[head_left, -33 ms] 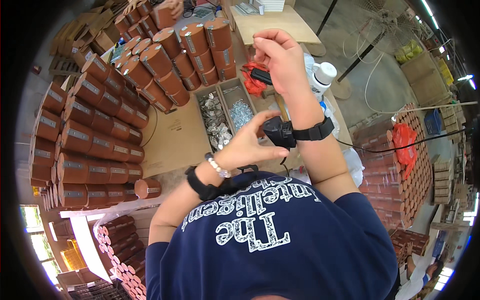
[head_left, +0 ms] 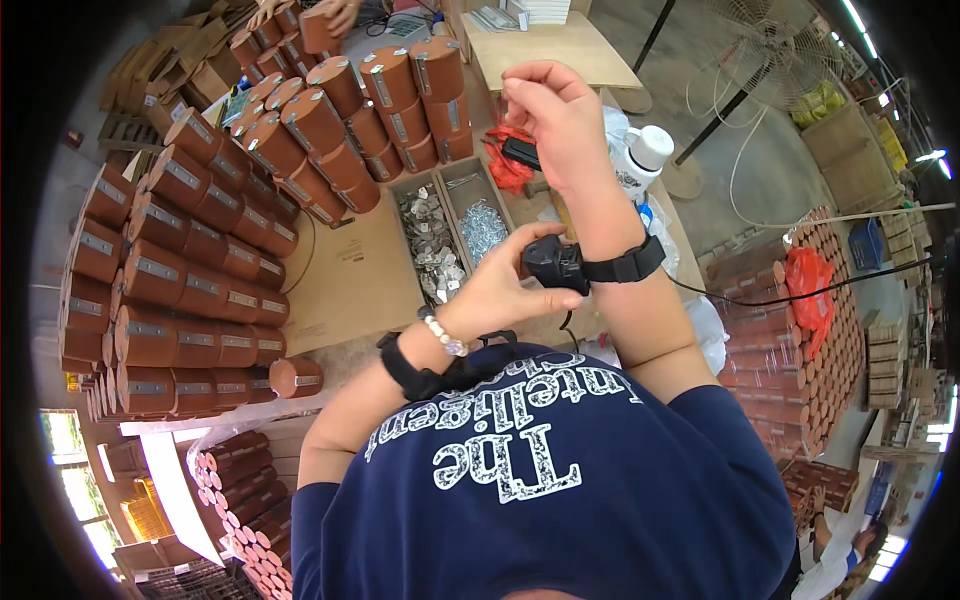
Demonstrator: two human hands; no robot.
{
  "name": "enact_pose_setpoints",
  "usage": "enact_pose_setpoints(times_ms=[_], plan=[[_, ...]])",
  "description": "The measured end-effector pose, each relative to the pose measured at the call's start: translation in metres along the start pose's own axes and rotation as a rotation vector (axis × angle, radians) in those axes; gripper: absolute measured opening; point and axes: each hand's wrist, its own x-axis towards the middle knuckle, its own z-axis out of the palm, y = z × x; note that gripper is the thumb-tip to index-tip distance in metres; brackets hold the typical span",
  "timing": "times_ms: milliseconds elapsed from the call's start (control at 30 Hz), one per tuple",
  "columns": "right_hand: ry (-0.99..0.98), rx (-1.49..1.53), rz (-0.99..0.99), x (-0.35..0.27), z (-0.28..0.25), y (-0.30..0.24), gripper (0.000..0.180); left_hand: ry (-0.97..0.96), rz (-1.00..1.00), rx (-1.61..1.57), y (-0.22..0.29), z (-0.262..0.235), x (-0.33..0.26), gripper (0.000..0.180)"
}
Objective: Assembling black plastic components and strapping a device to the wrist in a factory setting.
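My left hand (head_left: 498,290) grips a small black boxy device (head_left: 556,263), thumb below and fingers above it. The device sits on a black strap (head_left: 632,264) around my right wrist. Raised above the table, my right hand (head_left: 562,125) has its fingers curled and the thumb against them; nothing shows in it. A bead bracelet (head_left: 443,332) and a black band (head_left: 405,368) circle my left wrist. Just beyond the hands lie a wooden tray of small silvery metal plates (head_left: 432,245) and a compartment of shiny small metal pieces (head_left: 482,232).
Stacks of brown cylinders (head_left: 200,260) fill the left side, with more (head_left: 405,95) behind the cardboard sheet (head_left: 350,270). A white jug (head_left: 645,155) stands at right, near a red bag (head_left: 508,165). A black cable (head_left: 800,298) runs rightward. At far left, another person's hand (head_left: 340,15) holds a cylinder.
My left hand and the black device have shifted very slightly. My right hand has moved a touch to the left. The other person's cylinder has moved a little to the left.
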Motion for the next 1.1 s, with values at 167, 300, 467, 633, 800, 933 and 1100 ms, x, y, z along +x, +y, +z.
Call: enact_pose_setpoints(times_ms=[167, 300, 467, 633, 800, 933, 1100], plan=[[0.032, -0.1, -0.106, -0.003, 0.006, 0.009, 0.011, 0.1, -0.013, -0.156, -0.006, 0.0, 0.012, 0.041], [0.024, 0.068, -0.097, -0.002, 0.004, 0.007, 0.008, 0.111, -0.138, -0.265, -0.019, -0.005, 0.013, 0.03], [-0.363, 1.004, 0.163, -0.001, -0.001, -0.011, 0.007, 0.017, -0.227, -0.309, -0.022, -0.007, 0.015, 0.026], [-0.121, -0.114, -0.239, -0.024, 0.013, 0.017, 0.01, -0.116, -0.198, -0.076, -0.027, 0.0, 0.007, 0.032], [-0.195, -0.729, -0.681, -0.029, 0.013, 0.02, 0.01, -0.124, -0.213, -0.128, -0.031, -0.007, 0.007, 0.033], [-0.302, -0.865, -0.922, -0.025, 0.009, 0.026, 0.014, -0.205, -0.144, -0.102, -0.017, -0.018, 0.01, 0.035], [-0.41, -1.161, -0.796, -0.028, -0.018, 0.052, 0.013, -0.114, -0.185, 0.071, -0.012, -0.05, 0.001, 0.054]])
